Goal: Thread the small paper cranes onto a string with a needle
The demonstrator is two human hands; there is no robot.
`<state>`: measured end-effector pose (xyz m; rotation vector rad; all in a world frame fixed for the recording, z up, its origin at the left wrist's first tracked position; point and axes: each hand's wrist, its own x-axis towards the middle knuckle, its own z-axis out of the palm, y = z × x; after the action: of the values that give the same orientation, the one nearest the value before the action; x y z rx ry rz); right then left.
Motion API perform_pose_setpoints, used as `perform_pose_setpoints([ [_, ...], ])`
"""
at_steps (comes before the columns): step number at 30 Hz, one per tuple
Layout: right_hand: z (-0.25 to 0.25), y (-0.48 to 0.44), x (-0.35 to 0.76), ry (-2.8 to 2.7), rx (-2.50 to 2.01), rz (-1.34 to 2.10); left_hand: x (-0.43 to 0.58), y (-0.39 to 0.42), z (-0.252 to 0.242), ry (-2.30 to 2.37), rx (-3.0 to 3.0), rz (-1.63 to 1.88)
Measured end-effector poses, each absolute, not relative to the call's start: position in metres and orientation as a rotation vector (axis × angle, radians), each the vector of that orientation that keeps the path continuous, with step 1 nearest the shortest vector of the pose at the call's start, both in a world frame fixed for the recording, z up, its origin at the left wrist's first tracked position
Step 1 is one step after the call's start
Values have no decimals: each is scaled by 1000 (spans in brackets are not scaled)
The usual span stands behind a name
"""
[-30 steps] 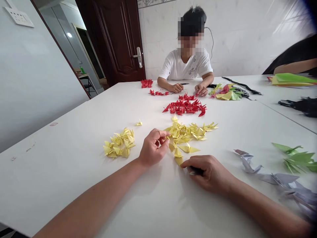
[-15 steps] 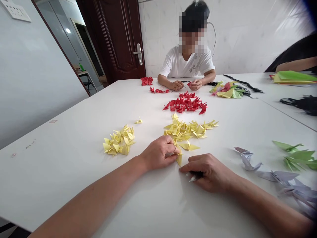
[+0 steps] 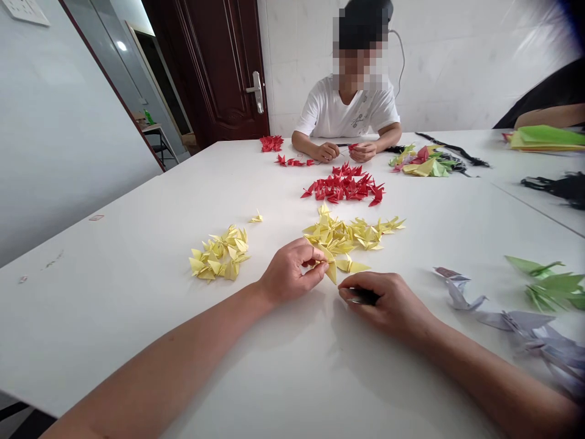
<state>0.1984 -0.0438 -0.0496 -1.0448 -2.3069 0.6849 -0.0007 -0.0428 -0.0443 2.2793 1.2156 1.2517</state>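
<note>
My left hand (image 3: pixel 295 268) pinches a yellow paper crane (image 3: pixel 329 268) between thumb and forefinger, just in front of the larger heap of yellow cranes (image 3: pixel 336 235). To its right, my right hand (image 3: pixel 381 299) is curled round dark tweezers (image 3: pixel 363 296); only part of the tool shows, its tips pointing left. A small gap separates the right fingertips from the held crane. Another yellow crane (image 3: pixel 353 266) lies on the table right behind it. Left of my left hand is a second pile of yellow cranes (image 3: pixel 220 253), with a single small crane (image 3: pixel 256 217) behind it.
Red cranes (image 3: pixel 345 185) lie farther back on the white table (image 3: pixel 137 244). Across it, a person in a white shirt (image 3: pixel 350 110) handles a red crane. White-lilac cranes (image 3: pixel 525 329) and green cranes (image 3: pixel 555 283) lie at right, black cords (image 3: pixel 560 186) and coloured paper (image 3: pixel 546 138) beyond.
My left hand has raised the yellow crane slightly and turned so its thumb shows more. My right hand has shifted up a little, its tweezers tilted differently. The view has dipped slightly.
</note>
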Motion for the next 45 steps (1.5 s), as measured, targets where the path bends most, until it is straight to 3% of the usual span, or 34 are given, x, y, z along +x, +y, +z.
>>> perform_pose_setpoints([
  [6,-50,-45,197,-2216,-1104,678,5,-46,-44,1123,2344,1410],
  [24,-58,-43,196,-2339,-1007,686,-1,-39,-49,1233,2231,1365],
  [29,-56,-42,195,-2383,-999,695,-31,-18,-50,1618,2283,1491],
  [34,-52,-44,194,-2425,-1012,689,-65,7,-56,2290,2129,1056],
  [39,-51,-43,195,-2427,-1009,697,-66,9,-55,2402,2024,581],
  [42,-52,-44,196,-2426,-1008,692,-64,9,-55,2387,2027,524],
  [45,-52,-44,196,-2430,-997,688,-65,10,-57,2335,2030,689],
])
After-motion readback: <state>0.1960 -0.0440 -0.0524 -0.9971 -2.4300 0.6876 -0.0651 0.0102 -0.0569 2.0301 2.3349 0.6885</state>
